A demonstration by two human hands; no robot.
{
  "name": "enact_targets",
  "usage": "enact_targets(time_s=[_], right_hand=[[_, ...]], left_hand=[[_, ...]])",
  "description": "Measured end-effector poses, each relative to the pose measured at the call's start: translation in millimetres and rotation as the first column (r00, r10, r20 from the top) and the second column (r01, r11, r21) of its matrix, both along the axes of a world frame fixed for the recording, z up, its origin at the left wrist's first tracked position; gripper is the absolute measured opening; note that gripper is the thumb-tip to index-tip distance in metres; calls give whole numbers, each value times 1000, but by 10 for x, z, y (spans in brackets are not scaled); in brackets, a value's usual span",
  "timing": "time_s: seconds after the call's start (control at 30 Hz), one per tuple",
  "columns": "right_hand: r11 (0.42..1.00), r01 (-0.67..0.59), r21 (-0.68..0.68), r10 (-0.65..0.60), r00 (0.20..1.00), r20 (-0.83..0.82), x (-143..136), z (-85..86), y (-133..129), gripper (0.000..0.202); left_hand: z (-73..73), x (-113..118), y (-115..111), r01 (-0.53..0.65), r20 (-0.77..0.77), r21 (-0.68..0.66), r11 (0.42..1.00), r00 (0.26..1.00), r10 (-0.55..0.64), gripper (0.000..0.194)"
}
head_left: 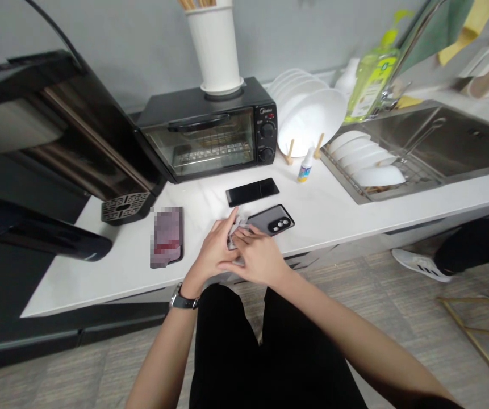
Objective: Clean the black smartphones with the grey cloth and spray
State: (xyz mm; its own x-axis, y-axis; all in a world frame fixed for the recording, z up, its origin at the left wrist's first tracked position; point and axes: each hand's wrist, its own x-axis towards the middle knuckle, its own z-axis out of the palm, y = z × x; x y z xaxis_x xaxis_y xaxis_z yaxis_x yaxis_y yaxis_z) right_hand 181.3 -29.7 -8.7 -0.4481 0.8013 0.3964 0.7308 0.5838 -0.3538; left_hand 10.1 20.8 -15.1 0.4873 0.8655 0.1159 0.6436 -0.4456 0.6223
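The crumpled wipe [238, 222] is sitting by the left end of the phone case [265, 219], whose long axis is slanting rightward and slightly away; the left hand [213, 250] and nearer right hand [261, 257] are pinching the wipe between them.

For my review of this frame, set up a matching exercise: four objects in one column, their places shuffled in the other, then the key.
Column one
1. White cup
2. Black phone
3. Small bottle
4. Crumpled tissue

Column two
A. Upright on the counter, in front of the standing plates
B. Held between the left hand and the right hand
C. On top of the toaster oven
D. Flat, just in front of the toaster oven

Pairs: 1-C, 2-D, 3-A, 4-B
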Motion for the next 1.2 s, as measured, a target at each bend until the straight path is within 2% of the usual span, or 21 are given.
enact_targets(time_s=[0.1,0.17,0.27,0.37,0.43,0.53,0.67,0.77,0.83,0.93,1.07,1.13,1.2], right_hand=[[999,-50,-6,50,999,-8,290,27,-134,57],[1000,-26,5,26,999,24,551,39,-212,53],[997,78,29,-81,993,89,906,45,-250,50],[976,208,59,-214,969,128,1118,21,-176,45],[962,259,85,-268,955,124,1109,-10,-86,49],[952,291,98,-298,952,67,804,-57,52,65],[989,141,51,-141,990,4,165,-80,100,71],[999,43,17,-42,999,-35,-1,-71,6,71],[1000,-6,-1,6,999,-49,134,-59,-86,64],[1000,-15,-3,15,1000,-7,557,-29,-201,52],[988,145,60,-150,984,99,1090,-4,-211,46],[973,213,88,-222,967,121,1184,-24,-159,49],[961,256,104,-268,956,121,1100,-64,-85,58]], left_hand=[[25,11,-52,19,41,15,1000,999,-19,102],[40,25,-78,30,58,27,999,998,-32,104],[51,46,-84,25,42,39,999,999,-27,107],[67,67,-72,28,27,36,999,999,-29,108],[78,80,-64,35,29,30,999,999,-36,107],[73,82,-39,49,48,36,998,998,-51,104],[19,30,14,51,52,13,999,997,-52,99],[4,-8,12,5,37,-23,1000,999,-4,100],[20,-8,-18,-4,49,-29,1000,999,6,103],[61,19,-68,25,64,-16,1000,998,-24,107],[91,55,-77,31,48,13,999,998,-31,106],[93,70,-62,35,43,20,999,998,-36,105],[90,82,-43,42,42,26,999,998,-43,103]])
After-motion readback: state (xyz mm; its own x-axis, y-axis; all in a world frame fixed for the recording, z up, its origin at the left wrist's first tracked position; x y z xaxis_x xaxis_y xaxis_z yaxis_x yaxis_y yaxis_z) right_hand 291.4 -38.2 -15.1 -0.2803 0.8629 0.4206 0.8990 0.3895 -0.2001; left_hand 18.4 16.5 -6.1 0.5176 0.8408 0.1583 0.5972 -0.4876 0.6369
